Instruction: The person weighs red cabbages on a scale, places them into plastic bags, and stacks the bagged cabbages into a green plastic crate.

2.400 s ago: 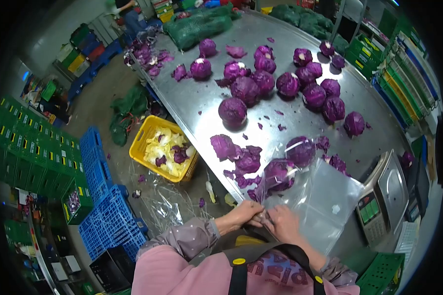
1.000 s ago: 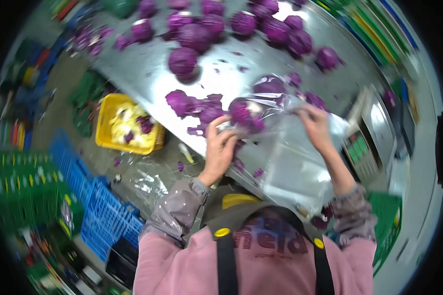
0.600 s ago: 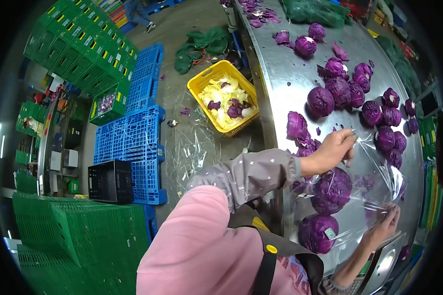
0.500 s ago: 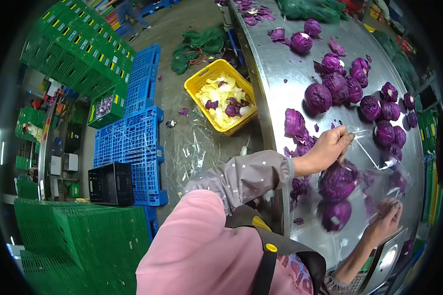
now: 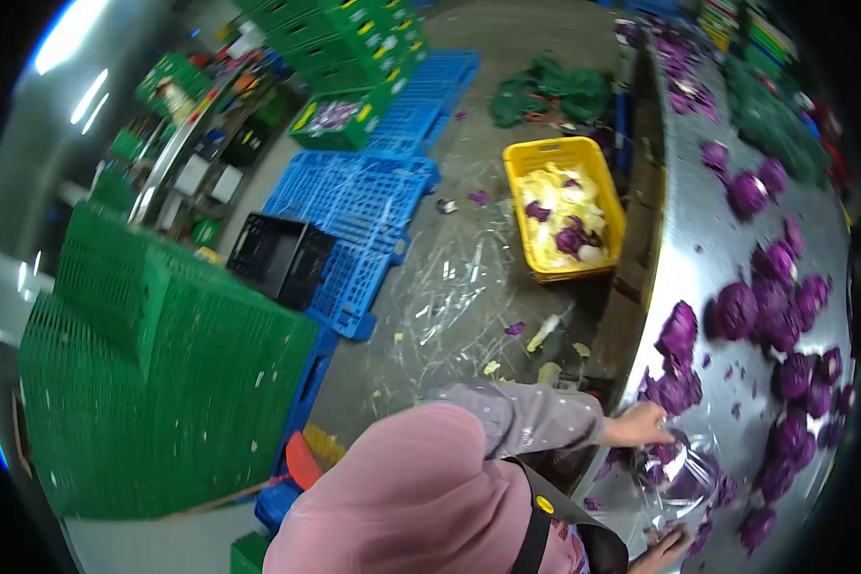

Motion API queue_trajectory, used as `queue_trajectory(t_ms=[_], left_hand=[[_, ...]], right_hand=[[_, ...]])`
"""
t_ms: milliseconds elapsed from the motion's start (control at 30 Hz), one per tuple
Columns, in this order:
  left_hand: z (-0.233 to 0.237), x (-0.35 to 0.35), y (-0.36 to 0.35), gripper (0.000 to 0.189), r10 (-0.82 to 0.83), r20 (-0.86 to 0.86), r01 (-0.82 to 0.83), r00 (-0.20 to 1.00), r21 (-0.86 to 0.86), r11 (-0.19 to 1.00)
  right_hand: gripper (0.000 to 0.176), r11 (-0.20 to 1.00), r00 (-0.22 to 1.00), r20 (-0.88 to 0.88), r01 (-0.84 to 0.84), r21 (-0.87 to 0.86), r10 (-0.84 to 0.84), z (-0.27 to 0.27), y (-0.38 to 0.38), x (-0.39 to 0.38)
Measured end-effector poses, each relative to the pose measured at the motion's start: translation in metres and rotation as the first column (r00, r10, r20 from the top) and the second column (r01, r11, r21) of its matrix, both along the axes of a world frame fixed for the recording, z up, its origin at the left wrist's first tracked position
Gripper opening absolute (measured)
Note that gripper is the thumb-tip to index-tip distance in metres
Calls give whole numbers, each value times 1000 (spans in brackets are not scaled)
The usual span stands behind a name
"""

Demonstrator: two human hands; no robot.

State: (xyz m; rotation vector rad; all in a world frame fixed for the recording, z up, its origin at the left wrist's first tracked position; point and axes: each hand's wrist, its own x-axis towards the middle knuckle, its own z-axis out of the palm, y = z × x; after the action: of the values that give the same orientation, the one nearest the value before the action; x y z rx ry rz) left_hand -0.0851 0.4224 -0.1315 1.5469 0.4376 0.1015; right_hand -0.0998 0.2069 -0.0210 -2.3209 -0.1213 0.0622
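Observation:
On the metal table, a red cabbage point(image 5: 658, 466) sits under clear plastic film point(image 5: 696, 471), which is bunched and shiny around it. My left hand point(image 5: 638, 427) is closed on the film at the cabbage's upper side, fingertips against the wrap. Below the cabbage, near the bottom of the view, my right hand point(image 5: 667, 549) has curled fingers on the film's lower end; it is partly blurred. Loose purple leaves point(image 5: 674, 383) lie just above my left hand.
Several red cabbages point(image 5: 792, 430) cover the right side of the metal table point(image 5: 684, 239). A yellow crate point(image 5: 614, 206) of leaf trimmings stands on the floor beside it. Blue pallets point(image 5: 354, 191), a black crate point(image 5: 279, 256) and stacked green crates point(image 5: 210, 383) are to the left.
The view has swung left, so the table appears farther right. The film, stretched between my hands before, now lies around the cabbage, and my hands are closer together.

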Motion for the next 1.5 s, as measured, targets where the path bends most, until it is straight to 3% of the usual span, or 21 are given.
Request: queue_trajectory(t_ms=[133, 200, 233, 400, 467, 500, 600, 733, 800, 833, 900, 933, 1000, 1033, 1100, 1200, 1300, 1333, 1400, 1467, 1500], left_hand=[[-3, 9, 0, 42, 21, -80, -13, 997, 103, 995], [4, 9, 1, 44, 16, -116, -8, 993, 69, 998], [10, 7, 3, 45, -4, -118, 10, 993, 48, 999], [7, 14, 3, 41, 5, -191, 5, 982, 49, 999], [8, 16, 3, 37, -71, -291, 34, 954, -131, 991], [-22, 31, -9, 34, -19, -248, 67, 969, 184, 981], [-30, 36, -4, 25, -48, -140, 100, 989, 389, 916], [10, 18, 10, 22, -10, -141, 77, 990, 481, 873], [14, 18, 8, 34, 36, 107, -93, 994, 602, 793], [15, 22, 5, 34, 31, 105, -88, 994, 603, 793], [20, 31, -6, 41, -142, 519, -326, 843, 702, 633], [24, 27, -13, 41, -142, 517, -323, 844, 703, 634], [35, 12, -25, 54, -516, 536, -109, 668, 756, 645], [34, 12, -24, 54, -518, 541, -110, 662, 754, 647], [23, 14, -19, 71, -512, 317, 165, 798, 703, 692], [-2, 39, -3, 85, -554, 361, 345, 750, 501, 794], [-12, 50, -2, 88, -513, 385, 315, 767, 471, 824], [-13, 54, -3, 87, -508, 414, 314, 756, 451, 835], [-1, 49, 6, 80, -435, 350, 308, 830, 364, 879], [40, 44, 27, 69, -512, 184, 516, 839, 29, 856], [38, 46, 28, 74, -508, 179, 506, 842, 60, 860]], right_hand=[[20, 999, 995, 89, -31, -11, 32, 18, 25, 17], [17, 993, 998, 20, -54, 105, 52, 8, 11, 43], [21, 994, 960, 261, -109, 24, 99, 6, 18, 51], [27, 976, 909, 361, -169, -138, 208, -5, 14, 89], [31, 930, 932, 326, -30, -368, 159, -13, 17, 93], [34, 904, 951, 259, -46, -425, 171, -21, 15, 95], [33, 897, 924, 339, -7, -443, 175, -36, 13, 99], [33, 853, 937, 315, 40, -520, 148, -35, 20, 100], [41, 844, 932, 300, -10, -537, 202, -32, 20, 101], [41, 845, 934, 299, -7, -535, 197, -31, 21, 100], [46, 797, 889, 383, 34, -603, 252, -28, 22, 97], [46, 797, 890, 380, 32, -604, 252, -29, 21, 98], [45, 874, 810, 447, -156, -461, 380, -31, 19, 106], [38, 911, 802, 433, -343, -229, 411, -51, 9, 119], [37, 909, 823, 387, -366, -202, 417, -81, -14, 141], [37, 922, 884, 264, -375, -93, 386, -96, -17, 158], [46, 917, 912, -122, -377, 133, 392, -94, -24, 178], [41, 919, 933, 28, -359, 162, 360, -116, -31, 190], [42, 919, 925, -197, -259, 297, 325, -77, 1, 172], [38, 965, 936, -256, -205, 165, 243, -44, 20, 155], [40, 968, 938, -265, -181, 174, 223, -32, 19, 145]])
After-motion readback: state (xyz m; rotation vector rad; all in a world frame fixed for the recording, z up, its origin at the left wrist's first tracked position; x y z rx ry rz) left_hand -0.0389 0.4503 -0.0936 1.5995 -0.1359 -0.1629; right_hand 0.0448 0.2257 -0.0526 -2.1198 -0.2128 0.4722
